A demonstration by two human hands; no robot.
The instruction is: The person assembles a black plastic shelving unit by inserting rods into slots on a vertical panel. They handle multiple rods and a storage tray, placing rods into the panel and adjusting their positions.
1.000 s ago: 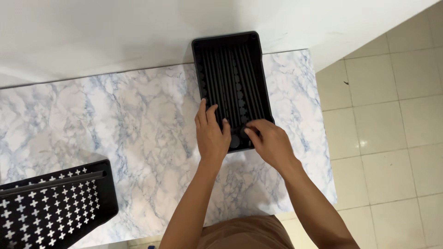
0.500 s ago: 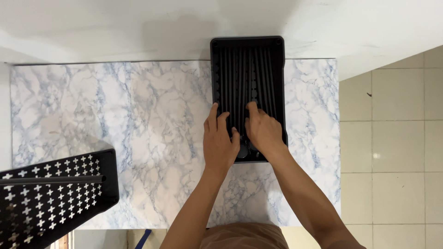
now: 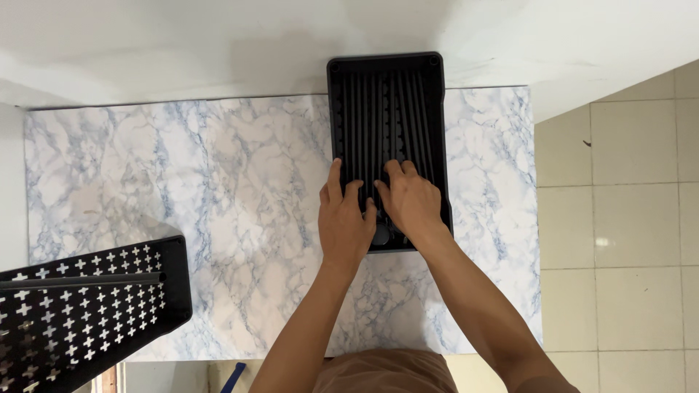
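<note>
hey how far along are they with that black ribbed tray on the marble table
Done: the black ribbed tray lies flat on the marble-patterned table, its far end against the wall. In hand: the left hand and right hand both press on its near end. Left: the black perforated rack at the table's near left corner is untouched, apart from the tray.

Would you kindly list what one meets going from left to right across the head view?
Black perforated rack → bare marble-patterned tabletop → left hand → right hand, both resting on the black ribbed tray → tiled floor.
</note>
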